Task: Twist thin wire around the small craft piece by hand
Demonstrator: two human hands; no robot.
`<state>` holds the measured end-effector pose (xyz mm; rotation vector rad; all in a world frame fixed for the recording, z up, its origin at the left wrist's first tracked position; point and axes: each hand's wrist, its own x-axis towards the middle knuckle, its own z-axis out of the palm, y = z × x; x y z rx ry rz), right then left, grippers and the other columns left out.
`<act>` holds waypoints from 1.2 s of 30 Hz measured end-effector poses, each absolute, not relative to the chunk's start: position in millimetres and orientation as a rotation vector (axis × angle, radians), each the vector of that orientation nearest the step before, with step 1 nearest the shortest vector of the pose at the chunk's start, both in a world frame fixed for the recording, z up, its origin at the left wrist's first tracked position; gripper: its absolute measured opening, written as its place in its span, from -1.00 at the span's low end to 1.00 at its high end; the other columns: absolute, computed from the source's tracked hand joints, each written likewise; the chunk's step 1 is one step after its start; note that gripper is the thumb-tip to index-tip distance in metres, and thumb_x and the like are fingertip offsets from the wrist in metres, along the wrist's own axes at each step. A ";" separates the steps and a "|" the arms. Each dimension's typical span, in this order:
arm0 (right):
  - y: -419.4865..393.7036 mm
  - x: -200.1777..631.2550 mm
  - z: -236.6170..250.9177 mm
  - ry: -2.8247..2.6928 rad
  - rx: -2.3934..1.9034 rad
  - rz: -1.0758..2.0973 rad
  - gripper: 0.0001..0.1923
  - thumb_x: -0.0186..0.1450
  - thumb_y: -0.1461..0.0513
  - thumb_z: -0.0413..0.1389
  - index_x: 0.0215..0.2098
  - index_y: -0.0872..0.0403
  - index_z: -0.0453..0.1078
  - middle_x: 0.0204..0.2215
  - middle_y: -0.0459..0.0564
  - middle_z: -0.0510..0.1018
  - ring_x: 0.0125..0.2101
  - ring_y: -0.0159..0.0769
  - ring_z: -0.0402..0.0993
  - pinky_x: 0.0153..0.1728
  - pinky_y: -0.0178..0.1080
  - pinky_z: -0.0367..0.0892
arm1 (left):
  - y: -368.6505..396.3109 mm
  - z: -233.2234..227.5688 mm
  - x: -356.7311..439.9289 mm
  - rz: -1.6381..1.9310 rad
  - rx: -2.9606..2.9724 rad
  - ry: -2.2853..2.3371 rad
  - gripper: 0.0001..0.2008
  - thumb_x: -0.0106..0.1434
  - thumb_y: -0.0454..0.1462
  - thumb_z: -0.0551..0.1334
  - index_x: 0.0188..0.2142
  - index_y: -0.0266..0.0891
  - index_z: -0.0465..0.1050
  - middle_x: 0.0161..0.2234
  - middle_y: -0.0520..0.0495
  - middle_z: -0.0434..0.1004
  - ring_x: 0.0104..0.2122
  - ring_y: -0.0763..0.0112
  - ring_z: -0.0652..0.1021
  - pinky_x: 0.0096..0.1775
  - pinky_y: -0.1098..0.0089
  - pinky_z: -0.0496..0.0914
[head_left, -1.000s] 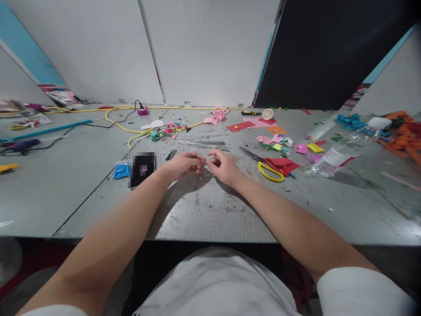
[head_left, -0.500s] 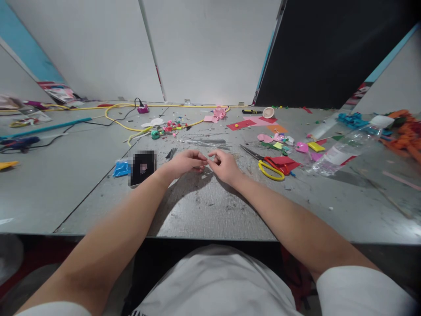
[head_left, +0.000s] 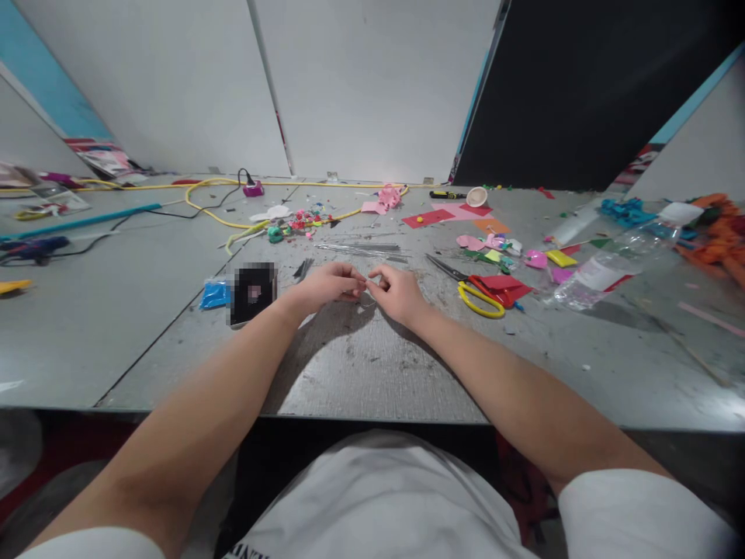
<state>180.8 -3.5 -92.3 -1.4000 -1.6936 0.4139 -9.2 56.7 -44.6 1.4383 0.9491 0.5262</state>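
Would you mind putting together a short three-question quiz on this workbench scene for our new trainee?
1. True or false: the left hand and the right hand meet at their fingertips over the grey table.
2. Which tool lies just to the right of the right hand? A) yellow-handled scissors B) a hammer C) a paintbrush
3. Fill in: the clear plastic bottle lies on its ____.

Key:
1. True; they pinch something thin between them, too small to identify.
2. A; the scissors lie against a folded red sheet.
3. Side; its white cap points to the far right.
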 end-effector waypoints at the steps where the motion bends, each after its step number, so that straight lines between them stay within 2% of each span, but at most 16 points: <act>1: -4.2 180.8 -91.5 -1.700 -1.408 0.409 -0.83 0.39 0.17 0.24 -0.11 0.08 0.59 -0.53 -0.14 0.49 -0.48 -0.30 0.38 -0.29 -0.23 0.25 | 57.1 -44.7 -9.1 0.527 1.442 0.951 -0.90 0.12 -0.36 0.48 -0.41 -0.24 0.60 -0.43 0.00 0.61 -0.34 0.45 0.60 -0.14 0.37 0.56; 8: -7.1 180.8 -88.7 -1.733 -1.471 0.341 -0.85 0.43 0.15 0.23 -0.14 0.04 0.61 -0.53 -0.10 0.53 -0.48 -0.26 0.42 -0.30 -0.22 0.23 | 60.2 -47.2 -10.5 0.526 1.475 0.955 -0.92 0.10 -0.36 0.50 -0.42 -0.25 0.64 -0.44 -0.02 0.61 -0.37 0.43 0.59 -0.19 0.38 0.55; 12: -6.2 181.6 -89.0 -1.758 -1.482 0.288 -0.82 0.44 0.13 0.23 -0.08 0.04 0.60 -0.52 -0.08 0.54 -0.45 -0.22 0.43 -0.30 -0.20 0.20 | 61.1 -46.3 -12.6 0.551 1.412 0.918 -0.88 0.08 -0.34 0.54 -0.39 -0.25 0.67 -0.45 -0.02 0.60 -0.38 0.44 0.58 -0.21 0.38 0.55; 15: -4.2 183.9 -90.2 -1.784 -1.445 0.243 -0.80 0.45 0.11 0.22 -0.04 0.03 0.58 -0.49 -0.08 0.54 -0.43 -0.20 0.43 -0.29 -0.19 0.20 | 61.8 -43.2 -15.6 0.532 1.343 0.849 -0.82 0.09 -0.27 0.60 -0.35 -0.28 0.70 -0.38 -0.06 0.63 -0.33 0.43 0.60 -0.16 0.36 0.56; 18: -1.3 186.4 -92.0 -1.804 -1.375 0.200 -0.80 0.47 0.12 0.21 -0.03 0.04 0.56 -0.42 -0.04 0.58 -0.36 -0.19 0.46 -0.24 -0.19 0.25 | 62.4 -41.1 -17.7 0.520 1.289 0.809 -0.72 0.09 -0.17 0.65 -0.33 -0.28 0.70 -0.29 -0.11 0.67 -0.26 0.39 0.63 -0.14 0.34 0.57; 22: 2.0 187.9 -93.5 -1.855 -1.256 0.155 -0.83 0.49 0.15 0.17 -0.07 0.05 0.55 -0.23 0.08 0.66 -0.20 -0.13 0.54 -0.09 -0.15 0.35 | 63.0 -43.1 -17.9 0.521 1.276 0.803 -0.67 0.03 -0.15 0.68 -0.39 -0.25 0.65 -0.34 -0.06 0.63 -0.29 0.41 0.62 -0.18 0.37 0.57; 26: 2.6 187.8 -94.0 -1.855 -1.185 0.206 -0.84 0.50 0.15 0.16 -0.09 0.04 0.54 -0.15 0.11 0.69 -0.09 -0.10 0.58 -0.04 -0.12 0.40 | 64.7 -46.3 -18.5 0.504 1.312 0.762 -0.71 0.06 -0.18 0.66 -0.39 -0.25 0.63 -0.40 -0.04 0.60 -0.34 0.43 0.60 -0.20 0.39 0.54; 31: 1.9 187.9 -94.2 -1.821 -1.169 0.364 -0.85 0.49 0.15 0.20 -0.07 0.04 0.55 -0.15 0.09 0.72 -0.14 -0.15 0.62 -0.15 -0.17 0.42 | 66.7 -47.6 -19.7 0.479 1.341 0.724 -0.77 0.06 -0.27 0.60 -0.34 -0.25 0.65 -0.42 -0.02 0.59 -0.36 0.43 0.59 -0.18 0.34 0.55; 36: 1.5 186.8 -94.8 -1.801 -1.154 0.379 -0.84 0.49 0.16 0.19 -0.04 0.03 0.56 -0.12 0.09 0.72 -0.11 -0.15 0.62 -0.16 -0.17 0.43 | 64.7 -46.6 -17.1 0.505 1.352 0.718 -0.82 0.05 -0.30 0.56 -0.38 -0.24 0.62 -0.47 0.02 0.53 -0.40 0.45 0.55 -0.24 0.37 0.51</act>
